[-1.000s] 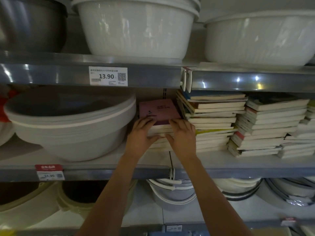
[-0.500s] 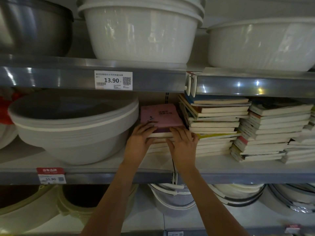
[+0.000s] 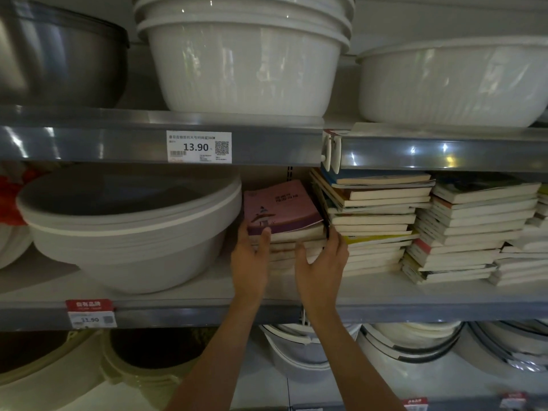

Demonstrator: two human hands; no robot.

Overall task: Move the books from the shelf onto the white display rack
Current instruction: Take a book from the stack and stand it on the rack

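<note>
Right of the big grey basin (image 3: 127,229), both hands, left hand (image 3: 250,256) and right hand (image 3: 321,262), grip the purple-topped book stack (image 3: 281,221) on the shelf (image 3: 178,292). Pickup step; next, probably lift it clear.

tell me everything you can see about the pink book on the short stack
The pink book is a thin softcover with a pink-purple cover, dark title text and a small drawing near its lower left. It lies flat on top of a short stack on the middle shelf, between a grey basin and a taller pile. Its front right corner curls slightly. The left hand holds its front left edge, thumb on the page edges; the right hand holds the stack's right side.
</note>
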